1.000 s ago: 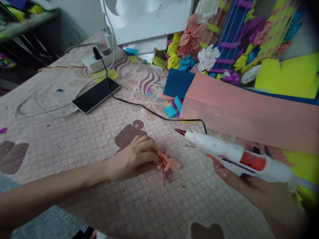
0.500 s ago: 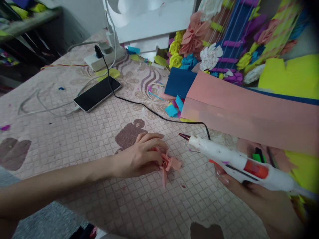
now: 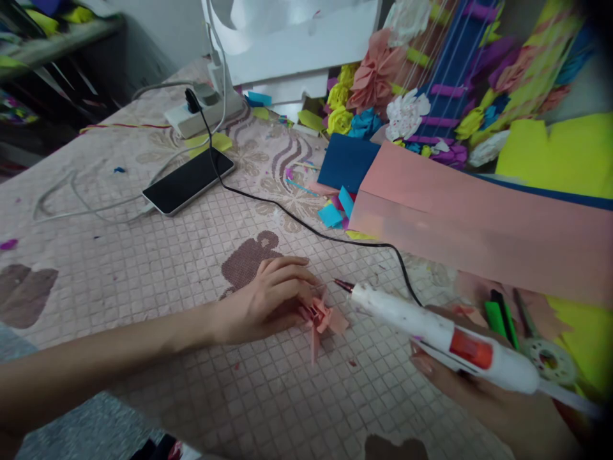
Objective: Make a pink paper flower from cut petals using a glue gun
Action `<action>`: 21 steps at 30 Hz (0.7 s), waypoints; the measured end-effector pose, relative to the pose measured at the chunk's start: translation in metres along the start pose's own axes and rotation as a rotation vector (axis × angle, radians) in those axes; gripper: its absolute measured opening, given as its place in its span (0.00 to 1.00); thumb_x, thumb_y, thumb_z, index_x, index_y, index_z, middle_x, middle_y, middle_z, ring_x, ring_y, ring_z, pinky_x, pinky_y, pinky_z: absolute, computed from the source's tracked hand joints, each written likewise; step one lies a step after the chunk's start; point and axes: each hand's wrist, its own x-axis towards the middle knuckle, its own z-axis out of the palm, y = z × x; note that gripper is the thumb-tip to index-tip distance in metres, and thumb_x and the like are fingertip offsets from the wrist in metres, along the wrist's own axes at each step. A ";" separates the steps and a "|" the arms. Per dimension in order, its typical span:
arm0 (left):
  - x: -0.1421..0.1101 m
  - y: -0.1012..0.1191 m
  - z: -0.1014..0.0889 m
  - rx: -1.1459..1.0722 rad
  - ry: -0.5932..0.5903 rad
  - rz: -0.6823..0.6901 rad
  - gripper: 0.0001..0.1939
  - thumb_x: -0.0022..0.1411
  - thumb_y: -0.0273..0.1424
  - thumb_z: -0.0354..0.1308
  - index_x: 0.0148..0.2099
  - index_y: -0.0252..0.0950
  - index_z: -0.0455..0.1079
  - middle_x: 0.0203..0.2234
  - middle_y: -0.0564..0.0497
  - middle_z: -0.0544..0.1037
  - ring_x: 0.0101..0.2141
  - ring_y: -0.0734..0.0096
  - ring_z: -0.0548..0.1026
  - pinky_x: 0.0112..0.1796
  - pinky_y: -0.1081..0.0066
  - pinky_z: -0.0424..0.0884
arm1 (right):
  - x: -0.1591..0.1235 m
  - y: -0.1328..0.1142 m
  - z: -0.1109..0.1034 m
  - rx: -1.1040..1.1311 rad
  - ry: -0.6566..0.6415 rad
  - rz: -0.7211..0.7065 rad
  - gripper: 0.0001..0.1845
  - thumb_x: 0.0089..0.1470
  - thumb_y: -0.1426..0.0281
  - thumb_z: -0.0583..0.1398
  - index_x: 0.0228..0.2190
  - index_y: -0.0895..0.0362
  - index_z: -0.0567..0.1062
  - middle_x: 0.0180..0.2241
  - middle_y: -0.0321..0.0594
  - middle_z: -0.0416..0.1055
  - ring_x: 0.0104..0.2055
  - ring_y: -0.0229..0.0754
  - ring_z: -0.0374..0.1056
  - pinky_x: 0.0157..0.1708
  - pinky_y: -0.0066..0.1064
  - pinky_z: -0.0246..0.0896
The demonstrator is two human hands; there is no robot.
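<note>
Pinched in the fingers of my left hand point(image 3: 271, 300) is the left side of a small pink paper flower point(image 3: 324, 318), which rests on the tablecloth with its strips splayed out. Part of the flower is hidden behind those fingers. My right hand point(image 3: 483, 390) is closed around a white hot glue gun point(image 3: 407, 316) with an orange-red window in its body. The gun's dark nozzle points left, slightly above and to the right of the flower, apart from it. A black cord point(image 3: 306, 223) runs beside the gun from the power strip.
A phone point(image 3: 189, 182) on a white cable lies at the left, near a power strip point(image 3: 182, 121). Pink paper sheets point(image 3: 454, 185), a green-and-black pen point(image 3: 500, 316) and scissors point(image 3: 548, 358) lie at the right. Crumpled paper flowers point(image 3: 373, 70) stand behind.
The glue gun in my right hand has moved left and slightly down, its nozzle closer to the flower. My left hand has barely shifted, its fingertips drawn slightly back over the flower.
</note>
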 end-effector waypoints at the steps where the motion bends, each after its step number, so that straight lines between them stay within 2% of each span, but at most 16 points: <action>1: 0.000 -0.001 0.000 -0.006 0.002 -0.004 0.09 0.62 0.32 0.58 0.45 0.36 0.67 0.50 0.46 0.70 0.56 0.59 0.59 0.56 0.58 0.55 | 0.000 -0.002 0.001 0.014 -0.018 0.005 0.06 0.52 0.63 0.57 0.35 0.45 0.70 0.23 0.32 0.69 0.22 0.42 0.65 0.20 0.33 0.60; 5: -0.001 -0.004 0.002 -0.025 -0.018 -0.017 0.07 0.63 0.32 0.56 0.43 0.37 0.68 0.49 0.46 0.71 0.56 0.60 0.61 0.56 0.56 0.55 | 0.002 -0.009 0.003 0.047 -0.127 -0.004 0.04 0.53 0.63 0.57 0.33 0.45 0.71 0.21 0.31 0.68 0.20 0.39 0.64 0.19 0.30 0.58; 10: -0.004 -0.006 0.002 -0.020 0.000 -0.006 0.08 0.63 0.32 0.56 0.45 0.38 0.68 0.49 0.46 0.70 0.56 0.59 0.60 0.55 0.57 0.57 | 0.000 -0.015 0.001 0.034 -0.231 0.072 0.09 0.55 0.61 0.53 0.35 0.49 0.70 0.22 0.33 0.68 0.22 0.38 0.64 0.20 0.29 0.57; 16: -0.006 -0.003 -0.004 0.059 0.032 -0.042 0.07 0.62 0.33 0.56 0.43 0.39 0.70 0.40 0.48 0.71 0.43 0.65 0.65 0.46 0.63 0.61 | 0.001 -0.022 0.001 -0.001 -0.249 0.013 0.07 0.57 0.65 0.51 0.35 0.52 0.68 0.26 0.35 0.70 0.27 0.38 0.67 0.26 0.28 0.59; 21: -0.003 0.001 -0.006 0.090 -0.045 -0.050 0.06 0.64 0.32 0.55 0.40 0.39 0.72 0.38 0.48 0.71 0.41 0.65 0.64 0.44 0.64 0.58 | 0.010 -0.031 -0.004 -0.005 -0.335 -0.005 0.05 0.58 0.66 0.52 0.32 0.53 0.66 0.24 0.33 0.67 0.25 0.36 0.64 0.26 0.27 0.59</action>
